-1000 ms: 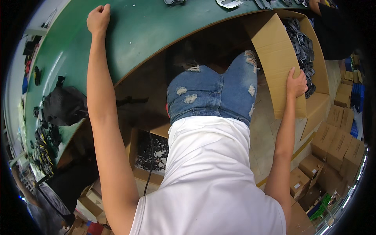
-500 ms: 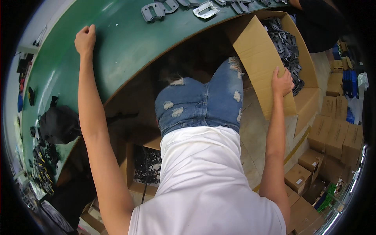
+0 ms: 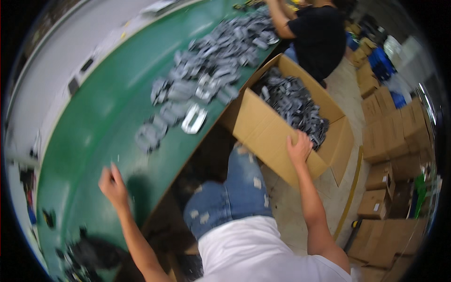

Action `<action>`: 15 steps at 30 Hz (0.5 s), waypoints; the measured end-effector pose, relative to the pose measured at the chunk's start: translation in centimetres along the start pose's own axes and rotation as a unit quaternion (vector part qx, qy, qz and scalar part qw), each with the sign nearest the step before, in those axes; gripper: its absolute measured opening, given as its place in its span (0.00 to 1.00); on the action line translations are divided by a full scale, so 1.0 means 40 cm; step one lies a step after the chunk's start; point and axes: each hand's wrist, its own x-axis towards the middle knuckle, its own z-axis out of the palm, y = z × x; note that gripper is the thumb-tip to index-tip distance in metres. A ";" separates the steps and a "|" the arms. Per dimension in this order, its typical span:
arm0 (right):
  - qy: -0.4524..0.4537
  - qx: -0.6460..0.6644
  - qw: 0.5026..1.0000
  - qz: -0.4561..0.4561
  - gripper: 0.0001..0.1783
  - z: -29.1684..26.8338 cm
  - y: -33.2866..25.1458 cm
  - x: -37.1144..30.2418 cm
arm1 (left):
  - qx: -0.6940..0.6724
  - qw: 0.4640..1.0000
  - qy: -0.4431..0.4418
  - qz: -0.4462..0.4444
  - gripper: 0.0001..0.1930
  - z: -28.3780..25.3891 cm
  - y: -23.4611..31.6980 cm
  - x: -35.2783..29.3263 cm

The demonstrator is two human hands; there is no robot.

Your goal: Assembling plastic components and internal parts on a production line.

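My right hand (image 3: 299,146) grips the near wall of an open cardboard box (image 3: 265,120), thumb outside and fingers over the edge. Inside the box lies a heap of dark grey plastic parts (image 3: 293,101), frame-shaped with slots. My left hand (image 3: 112,185) hovers over the green table (image 3: 89,141), fingers loosely curled and the thumb apart, with nothing visible in it. Beyond that hand, similar grey slotted parts (image 3: 225,47) are piled along the table. One lighter, shiny part (image 3: 194,119) lies at the pile's near end.
A person in a black shirt (image 3: 322,35) works at the table beyond the box. Cardboard cartons (image 3: 383,136) are stacked along the right side. A black bag-like bundle (image 3: 94,251) lies on the table at lower left. A yellow line (image 3: 350,202) marks the floor.
My view has swung toward the pile and the person, bringing more of both into sight. My left hand's thumb now stands apart from its curled fingers. My right hand stays on the box.
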 end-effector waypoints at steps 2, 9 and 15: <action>-0.015 0.092 0.995 0.032 0.23 -0.052 -0.061 0.013 | -0.095 0.994 -0.054 0.030 0.11 0.045 0.108 -0.120; 0.008 0.324 0.946 0.029 0.26 -0.092 -0.183 0.209 | -0.281 0.835 -0.474 -0.003 0.14 0.413 0.306 -0.283; -0.131 0.387 0.911 -0.050 0.26 -0.098 -0.217 0.497 | -0.236 0.738 -0.571 -0.272 0.15 0.707 0.108 -0.367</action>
